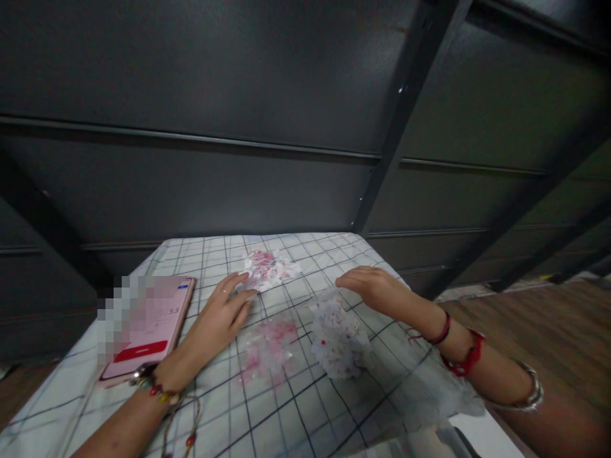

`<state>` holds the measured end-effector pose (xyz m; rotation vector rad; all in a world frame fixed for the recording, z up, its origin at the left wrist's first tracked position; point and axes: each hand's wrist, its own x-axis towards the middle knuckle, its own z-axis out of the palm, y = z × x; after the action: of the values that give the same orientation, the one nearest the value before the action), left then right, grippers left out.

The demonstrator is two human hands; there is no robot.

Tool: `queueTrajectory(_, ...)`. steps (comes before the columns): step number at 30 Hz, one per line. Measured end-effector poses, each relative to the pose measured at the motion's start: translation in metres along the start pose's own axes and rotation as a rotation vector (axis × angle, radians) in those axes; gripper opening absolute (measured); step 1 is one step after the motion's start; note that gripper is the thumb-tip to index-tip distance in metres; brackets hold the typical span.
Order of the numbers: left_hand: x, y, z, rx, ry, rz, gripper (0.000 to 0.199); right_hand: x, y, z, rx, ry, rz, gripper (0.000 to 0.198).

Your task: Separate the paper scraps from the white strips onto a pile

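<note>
My left hand (pixel 228 308) reaches over the checked tablecloth with its fingers stretched and thumb apart. Its fingertips are at the near edge of a pile of small white and pink-red pieces (pixel 270 268), perhaps touching it; nothing shows in its grasp. My right hand (pixel 370 287) hovers side-on at the right, fingers extended together, pointing left, with no object visible in it. Just below it lies a heap of small clear plastic packets (pixel 337 337) with tiny specks inside. Between the hands and nearer to me rests a group of clear packets with pink contents (pixel 270 350).
A pink phone (pixel 157 318) with a lit, partly blurred screen lies left of my left hand. Clear plastic (pixel 453 391) and a white item (pixel 487 432) are at the near right edge. A dark panelled wall (pixel 238 191) stands behind the table (pixel 315 248).
</note>
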<state>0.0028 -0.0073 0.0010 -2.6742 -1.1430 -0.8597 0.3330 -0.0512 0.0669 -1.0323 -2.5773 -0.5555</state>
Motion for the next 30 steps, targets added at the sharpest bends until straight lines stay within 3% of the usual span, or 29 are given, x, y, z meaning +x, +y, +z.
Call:
queueTrajectory(4,0.001,0.016,-0.002,-0.091,-0.116,0.187,0.031,-0.016,-0.002,-0.017,0.044,0.01,-0.012,0.043)
queueTrajectory(8,0.003,0.03,-0.005,-0.146,-0.219,0.307,0.036,-0.017,-0.003,-0.022,-0.046,0.032,0.073,0.035)
queueTrajectory(13,0.002,0.03,-0.003,-0.162,-0.239,0.302,0.038,-0.022,-0.007,-0.021,-0.034,-0.034,0.056,0.033)
queueTrajectory(19,0.0,0.023,0.005,-0.169,-0.228,0.274,0.038,-0.042,-0.024,-0.036,-0.041,0.032,-0.037,0.034)
queueTrajectory(24,0.0,0.026,0.005,-0.17,-0.239,0.3,0.039,-0.031,-0.031,-0.035,-0.077,0.051,-0.028,0.026)
queueTrajectory(30,0.001,0.025,0.004,-0.159,-0.204,0.369,0.04,-0.041,-0.034,-0.04,0.107,0.006,-0.101,0.03)
